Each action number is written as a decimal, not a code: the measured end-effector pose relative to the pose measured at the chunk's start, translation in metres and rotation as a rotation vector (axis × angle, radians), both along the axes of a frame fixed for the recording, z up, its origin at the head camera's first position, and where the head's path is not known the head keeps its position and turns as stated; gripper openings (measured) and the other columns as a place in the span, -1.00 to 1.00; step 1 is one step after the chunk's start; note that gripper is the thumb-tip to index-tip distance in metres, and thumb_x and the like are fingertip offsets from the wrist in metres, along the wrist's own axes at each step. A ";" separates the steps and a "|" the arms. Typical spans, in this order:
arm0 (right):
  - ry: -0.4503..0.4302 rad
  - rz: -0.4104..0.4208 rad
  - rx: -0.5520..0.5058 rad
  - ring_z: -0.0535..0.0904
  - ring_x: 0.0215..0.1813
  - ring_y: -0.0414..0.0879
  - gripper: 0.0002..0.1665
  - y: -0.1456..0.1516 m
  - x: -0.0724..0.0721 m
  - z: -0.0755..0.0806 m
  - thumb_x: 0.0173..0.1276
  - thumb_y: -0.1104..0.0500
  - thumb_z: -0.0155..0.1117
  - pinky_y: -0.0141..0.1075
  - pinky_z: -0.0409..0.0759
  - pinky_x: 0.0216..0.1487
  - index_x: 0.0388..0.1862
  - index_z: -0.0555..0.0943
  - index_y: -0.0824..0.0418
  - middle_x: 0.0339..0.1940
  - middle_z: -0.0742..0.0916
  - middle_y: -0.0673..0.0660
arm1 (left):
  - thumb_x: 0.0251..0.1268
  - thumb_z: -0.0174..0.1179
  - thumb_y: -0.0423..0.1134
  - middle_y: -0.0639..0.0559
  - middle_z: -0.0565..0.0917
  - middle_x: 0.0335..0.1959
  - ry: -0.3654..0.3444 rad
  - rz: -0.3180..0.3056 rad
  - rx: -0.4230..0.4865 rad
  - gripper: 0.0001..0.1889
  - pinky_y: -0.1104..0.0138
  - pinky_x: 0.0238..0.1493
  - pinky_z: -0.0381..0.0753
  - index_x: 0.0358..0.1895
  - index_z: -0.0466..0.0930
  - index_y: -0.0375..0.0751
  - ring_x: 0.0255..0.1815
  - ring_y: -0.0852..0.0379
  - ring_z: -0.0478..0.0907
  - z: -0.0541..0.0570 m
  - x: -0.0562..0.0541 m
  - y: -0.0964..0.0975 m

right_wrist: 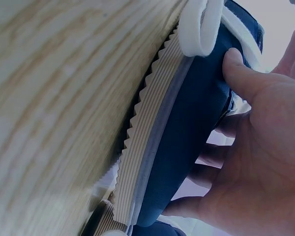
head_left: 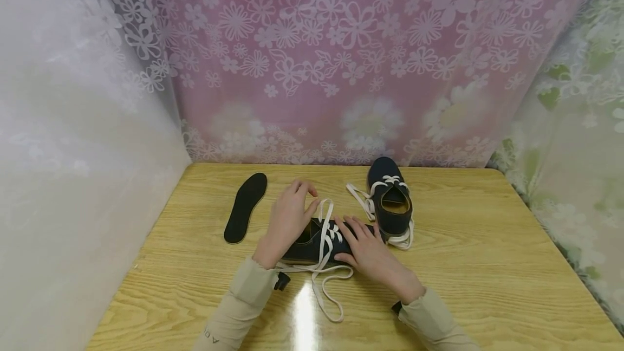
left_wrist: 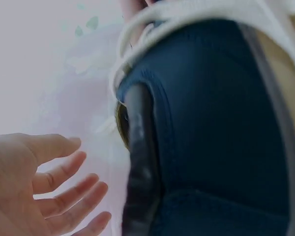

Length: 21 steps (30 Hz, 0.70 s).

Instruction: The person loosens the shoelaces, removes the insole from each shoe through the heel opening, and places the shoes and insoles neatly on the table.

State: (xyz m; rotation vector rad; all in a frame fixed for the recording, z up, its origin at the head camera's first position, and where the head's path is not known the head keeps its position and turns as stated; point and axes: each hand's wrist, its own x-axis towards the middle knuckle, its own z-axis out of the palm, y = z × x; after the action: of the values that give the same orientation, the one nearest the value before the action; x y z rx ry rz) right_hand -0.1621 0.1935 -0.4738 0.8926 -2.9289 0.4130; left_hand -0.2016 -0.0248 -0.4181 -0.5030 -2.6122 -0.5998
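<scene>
A dark navy lace-up shoe [head_left: 302, 251] lies sideways in front of the person, its toe to the right. The left hand [head_left: 291, 213] hovers over its heel opening, fingers loosely bent and apart, with nothing between them in the left wrist view. Close to those fingertips, a white shoelace [head_left: 324, 232] loops up from the eyelets and trails in curls onto the table. Spread across the toe end, the right hand [head_left: 370, 248] rests on the shoe. In the right wrist view its thumb [right_wrist: 236, 66] touches the upper, while the other fingers extend over the top.
A second navy shoe [head_left: 385, 169] with white laces stands beyond the toe at the back right. One black insole [head_left: 245, 207] lies flat at the left. Everything is on a wooden table [head_left: 487, 264], with a pink floral curtain [head_left: 312, 69] behind it.
</scene>
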 end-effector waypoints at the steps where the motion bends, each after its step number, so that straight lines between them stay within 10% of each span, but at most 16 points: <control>1: 0.002 -0.001 0.001 0.22 0.55 0.34 -0.07 0.000 0.000 0.000 0.47 -0.14 0.24 0.50 0.15 0.33 0.65 0.13 0.18 0.53 0.35 0.37 | 0.36 0.37 -0.11 -0.02 0.64 -0.10 -0.004 -0.010 -0.002 -0.86 0.36 -0.56 0.46 -0.21 0.64 -0.05 -0.42 0.09 0.53 0.000 0.004 0.000; 10: 0.044 -0.005 -0.020 0.27 0.51 0.35 -0.09 0.000 0.002 0.001 0.43 -0.11 0.30 0.51 0.17 0.32 0.61 0.22 0.21 0.49 0.40 0.38 | 0.06 0.55 0.11 0.01 0.59 -0.03 -0.004 -0.123 -0.240 -0.66 0.24 -0.26 0.64 -0.45 0.58 0.04 -0.11 0.03 0.56 -0.014 0.038 0.001; 21: 0.041 0.004 -0.004 0.26 0.52 0.34 -0.08 -0.001 0.001 -0.001 0.45 -0.13 0.27 0.50 0.17 0.32 0.63 0.18 0.19 0.51 0.38 0.37 | 0.32 0.40 -0.08 0.10 0.66 -0.36 0.074 -0.026 -0.025 -0.83 0.42 -0.62 0.42 -0.31 0.61 0.00 -0.58 0.21 0.49 0.006 0.014 0.003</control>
State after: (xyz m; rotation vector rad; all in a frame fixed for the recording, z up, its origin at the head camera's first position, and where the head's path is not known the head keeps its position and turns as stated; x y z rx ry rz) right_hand -0.1614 0.1924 -0.4749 0.8958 -2.8883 0.3958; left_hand -0.1875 -0.0218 -0.4120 -0.5575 -2.5496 -0.5474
